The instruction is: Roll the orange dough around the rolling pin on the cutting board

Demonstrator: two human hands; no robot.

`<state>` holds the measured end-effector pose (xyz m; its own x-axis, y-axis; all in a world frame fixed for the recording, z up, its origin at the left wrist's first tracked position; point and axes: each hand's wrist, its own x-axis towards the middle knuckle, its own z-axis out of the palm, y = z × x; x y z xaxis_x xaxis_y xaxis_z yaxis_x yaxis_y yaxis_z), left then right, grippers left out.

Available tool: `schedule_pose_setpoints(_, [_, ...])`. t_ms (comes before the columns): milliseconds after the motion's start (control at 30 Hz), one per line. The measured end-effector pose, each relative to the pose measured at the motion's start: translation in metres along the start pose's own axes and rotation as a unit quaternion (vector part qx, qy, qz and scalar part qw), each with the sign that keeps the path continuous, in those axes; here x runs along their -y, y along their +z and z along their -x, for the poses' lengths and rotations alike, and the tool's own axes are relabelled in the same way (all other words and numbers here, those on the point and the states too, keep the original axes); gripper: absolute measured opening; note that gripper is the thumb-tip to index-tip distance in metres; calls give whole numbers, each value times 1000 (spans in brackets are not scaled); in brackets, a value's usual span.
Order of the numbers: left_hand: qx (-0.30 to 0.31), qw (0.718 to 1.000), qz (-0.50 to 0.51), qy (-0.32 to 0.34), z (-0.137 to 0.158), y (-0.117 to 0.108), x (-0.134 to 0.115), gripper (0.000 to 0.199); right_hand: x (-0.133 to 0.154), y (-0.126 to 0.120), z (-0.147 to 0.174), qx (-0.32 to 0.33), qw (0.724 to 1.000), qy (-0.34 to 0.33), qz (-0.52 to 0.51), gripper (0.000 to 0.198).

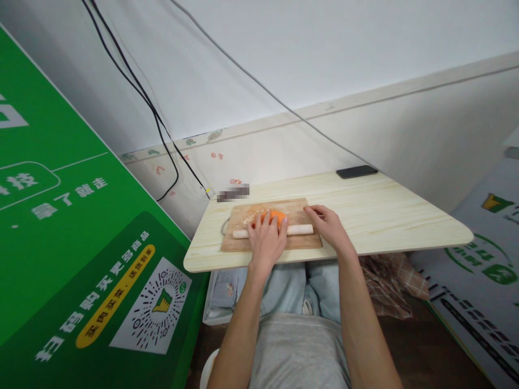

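On a wooden cutting board (227, 244) lies a flat orange piece (278, 216) that looks like dough; pale crumbs or flour dust the wood beside it. My left hand (267, 236) reaches over a pale wooden rolling pin (300, 230), its fingers spread and their tips on the orange piece. The pin lies crosswise on the board, partly hidden under that hand. At the board's right edge is my right hand (327, 224), thumb and fingers pinched together. A thin pale line shows by its fingers, too small to name.
The light wood table (405, 216) stands against the wall. A black phone (357, 172) lies at its back edge, and a blurred-out dark object (233, 193) is behind the board. Black cables (156, 113) hang at left beside a green printed panel (101, 216).
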<state>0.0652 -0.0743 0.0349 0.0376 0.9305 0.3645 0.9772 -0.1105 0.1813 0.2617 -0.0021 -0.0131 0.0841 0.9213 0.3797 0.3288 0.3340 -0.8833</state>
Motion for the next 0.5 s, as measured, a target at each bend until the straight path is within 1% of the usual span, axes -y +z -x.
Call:
schedule_pose_setpoints(267, [-9, 1000, 3, 3, 9, 2, 4, 51, -1, 0, -2, 4, 1000, -6, 12, 45])
schedule_pose_setpoints(500, [-14, 1000, -9, -3, -14, 4, 0, 53, 5, -2, 0, 4, 1000, -4, 13, 43])
